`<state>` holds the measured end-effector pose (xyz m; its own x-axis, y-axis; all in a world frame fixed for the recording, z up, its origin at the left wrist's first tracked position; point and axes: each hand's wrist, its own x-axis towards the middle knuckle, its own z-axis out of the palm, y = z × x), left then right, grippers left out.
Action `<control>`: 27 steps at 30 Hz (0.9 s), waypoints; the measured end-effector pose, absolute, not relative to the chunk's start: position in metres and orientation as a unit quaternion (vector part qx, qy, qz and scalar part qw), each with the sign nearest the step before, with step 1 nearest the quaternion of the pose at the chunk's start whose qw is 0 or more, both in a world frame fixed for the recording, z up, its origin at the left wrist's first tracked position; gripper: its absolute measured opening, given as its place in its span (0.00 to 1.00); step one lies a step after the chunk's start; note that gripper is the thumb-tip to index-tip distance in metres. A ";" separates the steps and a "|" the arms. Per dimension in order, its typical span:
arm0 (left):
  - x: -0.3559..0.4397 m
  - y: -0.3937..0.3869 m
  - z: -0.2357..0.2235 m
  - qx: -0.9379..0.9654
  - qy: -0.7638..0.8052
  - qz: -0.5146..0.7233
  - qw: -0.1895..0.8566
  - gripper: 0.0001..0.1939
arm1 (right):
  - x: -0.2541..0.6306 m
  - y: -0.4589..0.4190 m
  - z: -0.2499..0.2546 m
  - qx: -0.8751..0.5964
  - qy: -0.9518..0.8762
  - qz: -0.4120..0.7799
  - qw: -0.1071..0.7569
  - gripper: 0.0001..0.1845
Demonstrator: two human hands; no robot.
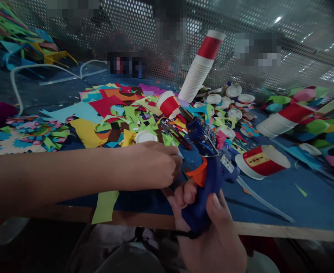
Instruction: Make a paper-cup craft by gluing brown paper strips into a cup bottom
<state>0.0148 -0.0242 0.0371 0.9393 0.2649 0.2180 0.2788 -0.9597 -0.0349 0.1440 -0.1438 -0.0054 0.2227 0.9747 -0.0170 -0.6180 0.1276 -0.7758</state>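
A perforated screen stands behind the blue table. The right hand wraps the handle of a glue gun over the near edge; its nozzle points away and leftward, the long axis slanting back rightward along the glue stick. The left hand curls beside it, contents unclear. Beyond lies cut paper.
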 end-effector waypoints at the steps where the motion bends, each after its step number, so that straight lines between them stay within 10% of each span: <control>1: 0.014 -0.023 0.037 -0.988 -0.107 -0.096 0.049 0.20 | 0.143 -0.144 -0.006 -0.340 -0.262 0.563 0.706 0.06; 9: 0.013 -0.013 0.027 -0.986 -0.043 -0.051 0.154 0.12 | 0.137 -0.149 -0.012 -0.329 -0.252 0.543 0.730 0.05; 27: -0.008 0.006 0.017 -0.958 -0.131 -0.179 -0.184 0.05 | 0.136 -0.150 -0.011 -0.304 -0.281 0.526 0.743 0.12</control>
<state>-0.0082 0.0062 0.0170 0.9017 0.3172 0.2939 0.1859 -0.8980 0.3989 0.1356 -0.1503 -0.0107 0.2896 0.9521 0.0985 -0.6105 0.2630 -0.7470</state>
